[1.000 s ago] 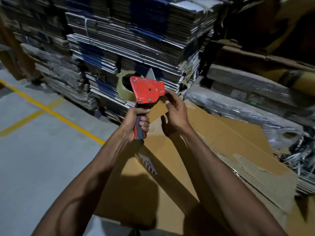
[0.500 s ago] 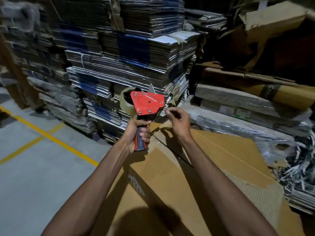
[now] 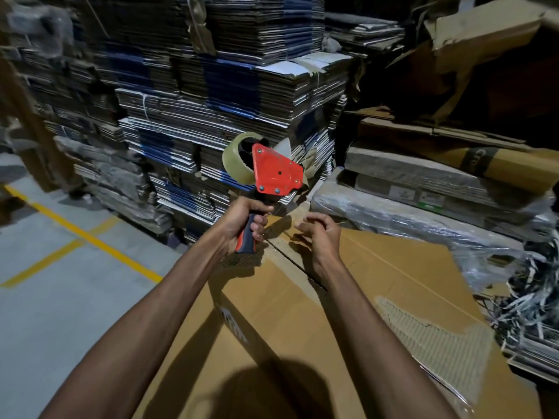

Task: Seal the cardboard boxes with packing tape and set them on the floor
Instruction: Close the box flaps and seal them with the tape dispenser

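Early stage. Left hand (image 3: pixel 242 220) grips tape gun (image 3: pixel 273 173) at frame centre, raised above box (image 3: pixel 302 322). Right hand (image 3: pixel 320 234) beside it, fingers loosely curled, holding nothing visible. Box in lower centre, seam untaped, not yet on floor (image 3: pixel 60 297).

Bare floor (image 3: pixel 75 297) left; flattened carton stacks (image 3: pixel 230 95) wall ahead

Grey floor (image 3: pixel 54 313), stacked flat cartons (image 3: pixel 230 95)

1. Left hand (image 3: pixel 242 220) grips red tape dispenser (image 3: pixel 276 173) upright by its handle, over cardboard box (image 3: pixel 302 322).
2. Right hand (image 3: pixel 320 234) beside it, fingers curled; whether it pinches tape is unclear.
3. Stacked flat cartons (image 3: pixel 230 95) behind.
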Tool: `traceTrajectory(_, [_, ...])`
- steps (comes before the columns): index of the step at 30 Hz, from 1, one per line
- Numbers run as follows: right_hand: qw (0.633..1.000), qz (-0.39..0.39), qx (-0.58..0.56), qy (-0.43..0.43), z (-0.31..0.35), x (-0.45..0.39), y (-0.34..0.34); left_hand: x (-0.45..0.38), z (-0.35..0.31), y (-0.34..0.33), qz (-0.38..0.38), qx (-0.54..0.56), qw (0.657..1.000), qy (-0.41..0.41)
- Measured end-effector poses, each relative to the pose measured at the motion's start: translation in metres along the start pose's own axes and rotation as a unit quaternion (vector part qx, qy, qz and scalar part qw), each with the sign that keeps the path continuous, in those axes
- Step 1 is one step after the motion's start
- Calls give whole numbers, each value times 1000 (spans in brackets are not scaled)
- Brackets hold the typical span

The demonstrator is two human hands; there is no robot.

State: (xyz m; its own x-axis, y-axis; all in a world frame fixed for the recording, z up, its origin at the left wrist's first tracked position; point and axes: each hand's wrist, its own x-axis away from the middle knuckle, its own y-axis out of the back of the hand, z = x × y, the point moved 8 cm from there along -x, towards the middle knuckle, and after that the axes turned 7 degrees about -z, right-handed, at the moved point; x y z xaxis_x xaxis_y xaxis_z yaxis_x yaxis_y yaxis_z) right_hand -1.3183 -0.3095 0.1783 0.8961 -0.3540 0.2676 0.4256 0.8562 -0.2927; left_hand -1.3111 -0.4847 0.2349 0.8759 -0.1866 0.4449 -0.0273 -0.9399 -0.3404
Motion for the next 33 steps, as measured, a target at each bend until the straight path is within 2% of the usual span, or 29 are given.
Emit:
traceTrajectory(3, [995,-16,-10,-102,-13,3,0,1,-8,-2,-13,-37,999,-17])
traceTrajectory(6, [974,49,-8,-219,-26,12,-14,1,-15,-5,-24,-67,997,-29])
traceTrajectory(9, [957,111,-8,-269,-28,18,-32,1,-23,-5,-35,-116,991,-62])
traceTrajectory(11, [951,109,-34,-287,-24,17,-41,3,-27,-5,-43,-138,987,-74])
traceTrajectory(17, [965,33,-5,-260,9,-1,-39,8,-31,6,-65,-208,971,-95])
traceTrajectory(20, [968,45,26,-244,18,-8,-41,10,-32,11,-73,-224,966,-110])
traceTrajectory(25, [954,90,149,-243,10,-11,-48,11,-32,16,-79,-221,965,-118])
traceTrajectory(28, [960,73,141,-231,5,-20,-52,10,-35,20,-78,-227,964,-118])
traceTrajectory(30, [967,50,146,-202,9,-31,-55,9,-38,22,-80,-235,962,-116])
traceTrajectory(33, [967,49,212,-132,23,-49,-59,7,-43,24,-86,-245,959,-116])
